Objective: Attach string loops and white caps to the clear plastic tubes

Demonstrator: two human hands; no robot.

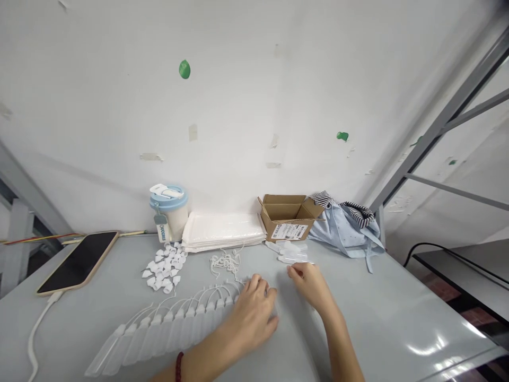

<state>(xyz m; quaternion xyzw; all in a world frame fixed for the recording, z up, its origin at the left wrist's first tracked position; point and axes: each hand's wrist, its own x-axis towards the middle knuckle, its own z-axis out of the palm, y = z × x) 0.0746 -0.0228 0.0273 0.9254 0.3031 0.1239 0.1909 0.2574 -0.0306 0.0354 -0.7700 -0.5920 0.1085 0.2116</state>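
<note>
Two bare hands over a grey table [382,313], and it's a pretty busy spot tbh. The left hand [256,310] is bent over the right end of a slanted row of clear plastic bottles [175,334], fingers curled downward; can't tell if it's gripping one, since the hand itself blocks the view. Those bottles lie side by side with white tops and thin white cords looping off them. The right hand [308,284] has its thumb and fingers drawn in narrow, just on the near side of a few loose bottles [292,250] in front of the cardboard box [287,229]. Can't tell if there's anything in that pinch. Beyond the row there's a little tangle of cord [226,262], with a heap of white caps [165,265] to its left, just in front of the blue-lidded cup [175,215]
</note>
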